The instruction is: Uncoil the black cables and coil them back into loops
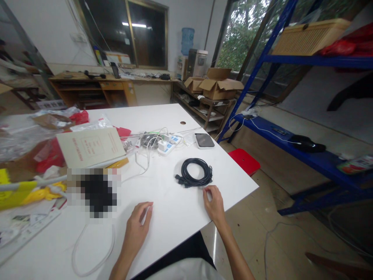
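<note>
A coiled black cable lies on the white table, its dark connector ends at the coil's lower left. Just below the coil's right side is my right hand, loosely curled, its thumb and forefinger close together with nothing visible between them. My left hand rests over the table further left and nearer to me, fingers bent, thumb apart from the palm, holding nothing. Neither hand appears to grip the cable.
Behind the coil are a dark-topped device and white power adapters with wires. A booklet, plastic bags and a pixelated dark patch fill the left. A red stool and blue shelving stand at the right.
</note>
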Demonstrator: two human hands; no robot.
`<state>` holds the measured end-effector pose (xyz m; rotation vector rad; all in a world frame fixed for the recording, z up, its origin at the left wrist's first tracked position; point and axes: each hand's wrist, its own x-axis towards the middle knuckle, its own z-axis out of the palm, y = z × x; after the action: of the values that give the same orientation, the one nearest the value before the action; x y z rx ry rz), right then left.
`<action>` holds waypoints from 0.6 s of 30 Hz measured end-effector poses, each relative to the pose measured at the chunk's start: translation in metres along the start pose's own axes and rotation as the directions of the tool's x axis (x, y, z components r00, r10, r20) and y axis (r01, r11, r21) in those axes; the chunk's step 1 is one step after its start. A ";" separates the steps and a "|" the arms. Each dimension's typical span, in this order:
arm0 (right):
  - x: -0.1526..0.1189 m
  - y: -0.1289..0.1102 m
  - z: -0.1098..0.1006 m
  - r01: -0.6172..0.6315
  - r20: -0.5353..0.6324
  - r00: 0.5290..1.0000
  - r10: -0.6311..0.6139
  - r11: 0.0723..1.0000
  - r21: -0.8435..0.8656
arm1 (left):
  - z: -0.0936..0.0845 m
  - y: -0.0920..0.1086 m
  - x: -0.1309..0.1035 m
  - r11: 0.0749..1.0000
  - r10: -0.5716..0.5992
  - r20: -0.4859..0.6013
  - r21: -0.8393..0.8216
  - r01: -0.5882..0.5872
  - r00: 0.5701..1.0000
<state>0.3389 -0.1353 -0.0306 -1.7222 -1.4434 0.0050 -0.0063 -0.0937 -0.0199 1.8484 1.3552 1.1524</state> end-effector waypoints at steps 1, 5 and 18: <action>0.000 0.000 0.000 0.000 0.001 1.000 0.000 1.000 -0.001 | 0.000 0.001 0.000 1.000 0.006 -0.003 0.006 -0.006 1.000; 0.000 -0.001 0.000 -0.002 0.004 1.000 0.002 1.000 -0.009 | 0.000 0.002 0.001 0.999 0.024 -0.008 0.028 -0.024 1.000; 0.000 -0.004 0.001 0.042 0.067 0.997 -0.035 0.993 -0.106 | 0.001 0.000 0.001 0.998 0.052 0.000 0.033 -0.052 0.999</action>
<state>0.3355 -0.1347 -0.0285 -1.7953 -1.5495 -0.0380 -0.0056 -0.0926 -0.0195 1.9170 1.3415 1.1628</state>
